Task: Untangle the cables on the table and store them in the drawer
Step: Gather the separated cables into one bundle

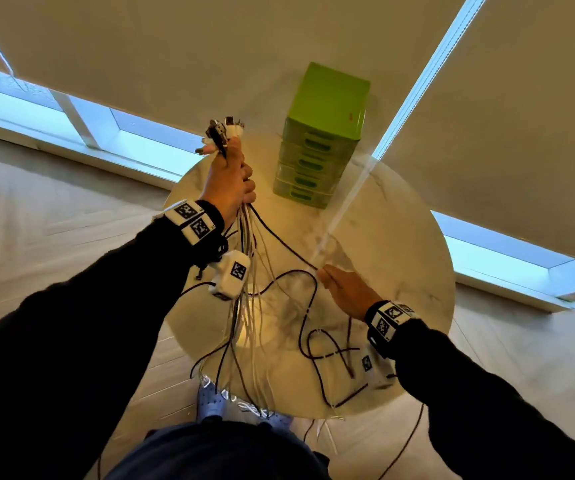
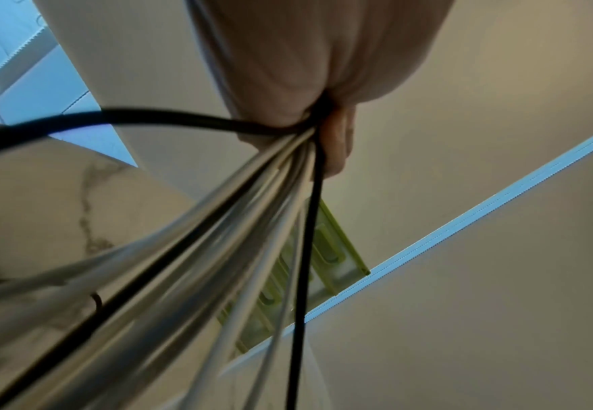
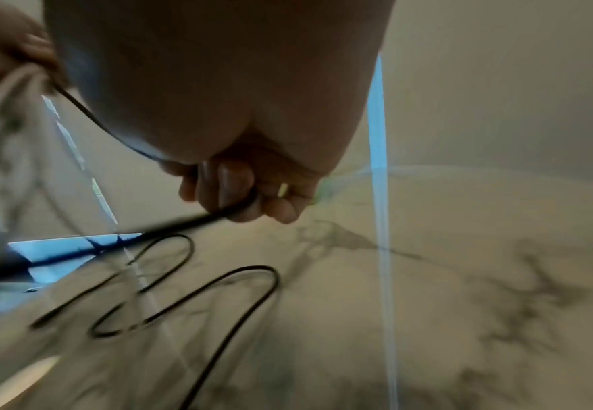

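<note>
My left hand [image 1: 229, 181] is raised above the round marble table [image 1: 400, 237] and grips a bundle of white and black cables [image 1: 249, 271] just below their plugs [image 1: 222, 133], which stick out above the fist. The strands hang down past the table's near edge. In the left wrist view the cable bundle [image 2: 218, 235] fans out of the closed fist [image 2: 323, 83]. My right hand [image 1: 343, 289] holds one black cable [image 1: 281, 239] that runs taut from the left fist; its fingers [image 3: 239, 188] curl round this black cable [image 3: 182, 224]. More of the black cable [image 1: 317, 355] lies looped on the table.
A green chest of small drawers [image 1: 317, 157] stands at the table's far side, all drawers closed. Behind it are roller blinds and low windows. Cable ends dangle over the near edge by my feet [image 1: 213, 403] on the wooden floor.
</note>
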A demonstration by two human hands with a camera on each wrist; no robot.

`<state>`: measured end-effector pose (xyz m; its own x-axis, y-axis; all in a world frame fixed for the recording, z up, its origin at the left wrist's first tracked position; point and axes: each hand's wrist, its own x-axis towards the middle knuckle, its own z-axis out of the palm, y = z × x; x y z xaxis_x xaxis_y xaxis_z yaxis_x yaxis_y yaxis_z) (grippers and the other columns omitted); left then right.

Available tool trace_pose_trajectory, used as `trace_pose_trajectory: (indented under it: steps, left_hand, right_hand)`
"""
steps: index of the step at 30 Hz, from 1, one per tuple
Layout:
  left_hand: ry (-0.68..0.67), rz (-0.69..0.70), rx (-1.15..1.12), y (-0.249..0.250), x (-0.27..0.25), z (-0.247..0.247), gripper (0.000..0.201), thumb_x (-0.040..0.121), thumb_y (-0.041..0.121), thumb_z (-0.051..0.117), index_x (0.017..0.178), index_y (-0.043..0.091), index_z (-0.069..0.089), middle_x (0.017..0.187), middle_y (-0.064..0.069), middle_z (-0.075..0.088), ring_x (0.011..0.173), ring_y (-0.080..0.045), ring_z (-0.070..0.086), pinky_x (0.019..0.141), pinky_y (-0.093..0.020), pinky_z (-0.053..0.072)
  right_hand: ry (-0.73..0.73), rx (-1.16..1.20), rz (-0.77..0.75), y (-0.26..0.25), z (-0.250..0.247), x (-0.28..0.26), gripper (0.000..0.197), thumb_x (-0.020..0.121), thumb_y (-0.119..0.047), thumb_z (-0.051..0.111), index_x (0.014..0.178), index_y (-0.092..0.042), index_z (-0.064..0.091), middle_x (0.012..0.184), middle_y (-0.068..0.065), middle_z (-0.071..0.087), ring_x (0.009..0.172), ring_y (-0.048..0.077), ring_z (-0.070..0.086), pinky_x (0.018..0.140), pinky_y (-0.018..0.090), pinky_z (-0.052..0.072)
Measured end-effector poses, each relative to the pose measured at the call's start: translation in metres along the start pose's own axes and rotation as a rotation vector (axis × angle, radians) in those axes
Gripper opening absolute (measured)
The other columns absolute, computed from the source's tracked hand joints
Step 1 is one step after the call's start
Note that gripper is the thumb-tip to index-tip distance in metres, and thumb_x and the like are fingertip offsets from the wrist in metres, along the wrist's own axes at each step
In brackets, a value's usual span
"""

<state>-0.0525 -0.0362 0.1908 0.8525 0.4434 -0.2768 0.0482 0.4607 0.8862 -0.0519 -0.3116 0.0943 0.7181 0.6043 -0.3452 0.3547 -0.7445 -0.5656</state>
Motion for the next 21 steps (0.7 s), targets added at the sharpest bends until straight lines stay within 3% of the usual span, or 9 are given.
trace_pose_trajectory:
  steps: [4,6,9,12,14,16,17,18,21]
  left_hand:
    - [-0.082,0.019,0.145,-0.011,-0.016,0.012,0.037,0.106,0.048,0.034,0.079,0.024,0.033,0.060,0.005,0.025,0.046,-0.008,0.023,0.044,-0.025,0.018]
    - [-0.145,0.004,0.233,-0.021,-0.027,0.022,0.038,0.107,0.048,0.033,0.077,0.024,0.035,0.061,0.004,0.024,0.046,-0.008,0.024,0.045,-0.026,0.018]
    - [-0.202,0.001,0.365,-0.035,-0.041,0.037,0.042,0.107,0.048,0.031,0.075,0.022,0.039,0.060,0.002,0.028,0.047,-0.010,0.026,0.047,-0.029,0.019]
    - [-0.176,0.001,0.438,-0.041,-0.045,0.047,0.050,0.106,0.053,0.029,0.077,0.018,0.049,0.061,0.001,0.037,0.050,-0.012,0.034,0.049,-0.029,0.028]
    - [-0.147,-0.003,0.440,-0.042,-0.041,0.047,0.061,0.102,0.062,0.027,0.079,0.013,0.056,0.063,-0.008,0.048,0.054,-0.020,0.045,0.052,-0.033,0.039]
    - [-0.122,-0.041,0.365,-0.042,-0.034,0.046,0.074,0.096,0.071,0.030,0.091,0.006,0.066,0.081,-0.024,0.066,0.076,-0.039,0.065,0.071,-0.048,0.057]
    - [-0.108,-0.060,0.300,-0.041,-0.033,0.047,0.072,0.097,0.069,0.032,0.095,0.007,0.068,0.088,-0.023,0.069,0.085,-0.038,0.068,0.081,-0.048,0.057]
    - [-0.084,-0.075,0.226,-0.038,-0.032,0.048,0.064,0.101,0.063,0.033,0.093,0.009,0.068,0.084,-0.016,0.069,0.082,-0.030,0.068,0.081,-0.041,0.056]
    - [-0.032,-0.105,-0.018,-0.030,-0.030,0.053,0.047,0.106,0.048,0.036,0.078,0.016,0.056,0.066,0.002,0.055,0.058,-0.011,0.049,0.058,-0.023,0.044]
  right_hand:
    - [0.278,0.021,0.139,0.001,-0.032,0.023,0.036,0.106,-0.042,0.032,0.087,-0.015,0.047,0.078,0.010,0.055,0.079,0.036,0.057,0.066,0.035,0.033]
    - [0.404,0.093,0.129,-0.019,-0.052,0.036,0.039,0.107,-0.039,0.031,0.091,-0.009,0.050,0.082,0.012,0.058,0.080,0.036,0.057,0.066,0.036,0.035]
    - [0.501,0.199,0.036,-0.063,-0.072,0.046,0.036,0.107,-0.037,0.031,0.092,-0.012,0.051,0.080,0.008,0.059,0.073,0.029,0.055,0.063,0.033,0.034]
    - [0.478,0.166,-0.173,-0.104,-0.071,0.041,0.034,0.109,-0.033,0.029,0.097,-0.011,0.052,0.084,0.007,0.060,0.072,0.022,0.056,0.062,0.031,0.040]
    - [0.444,0.155,-0.260,-0.115,-0.064,0.038,0.032,0.109,-0.035,0.027,0.099,-0.016,0.052,0.085,0.001,0.061,0.072,0.015,0.058,0.063,0.025,0.042]
    - [0.406,0.132,-0.292,-0.115,-0.055,0.034,0.031,0.108,-0.040,0.025,0.109,-0.022,0.051,0.090,-0.001,0.064,0.074,0.014,0.061,0.066,0.027,0.046]
    - [0.386,0.121,-0.307,-0.112,-0.050,0.033,0.033,0.108,-0.042,0.025,0.117,-0.022,0.050,0.093,0.001,0.066,0.077,0.017,0.063,0.068,0.031,0.048]
    - [0.361,0.121,-0.320,-0.109,-0.047,0.031,0.035,0.107,-0.043,0.025,0.123,-0.021,0.049,0.094,0.004,0.067,0.078,0.021,0.063,0.069,0.034,0.049]
    - [0.262,0.151,-0.324,-0.099,-0.041,0.024,0.032,0.108,-0.039,0.029,0.119,-0.017,0.050,0.080,0.003,0.061,0.066,0.016,0.054,0.064,0.031,0.039]
